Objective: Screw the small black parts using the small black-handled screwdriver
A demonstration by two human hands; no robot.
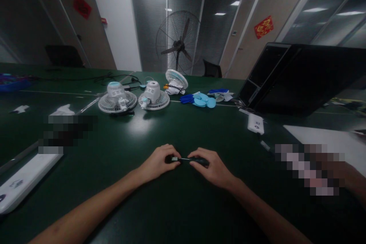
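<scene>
My right hand (213, 166) is closed around the black handle of what looks like a small screwdriver (200, 161). Its thin metal shaft points left, toward my left hand (160, 162). The thumb and fingers of that hand are curled around a small dark piece with a pale block (174, 159) on it; its kind is too small to make out. Fingertips of the two hands are a short gap apart, bridged by the shaft. Both hands are low over the dark green table (154, 202).
White fans (117, 99) lie ahead, near blue gloves (187, 98) and light-blue discs (204, 100). A white long case (28, 179) is at left. On the right stand a black monitor-like panel (309, 80) and a white box (255, 123); another person's blurred hand (328, 164) is there.
</scene>
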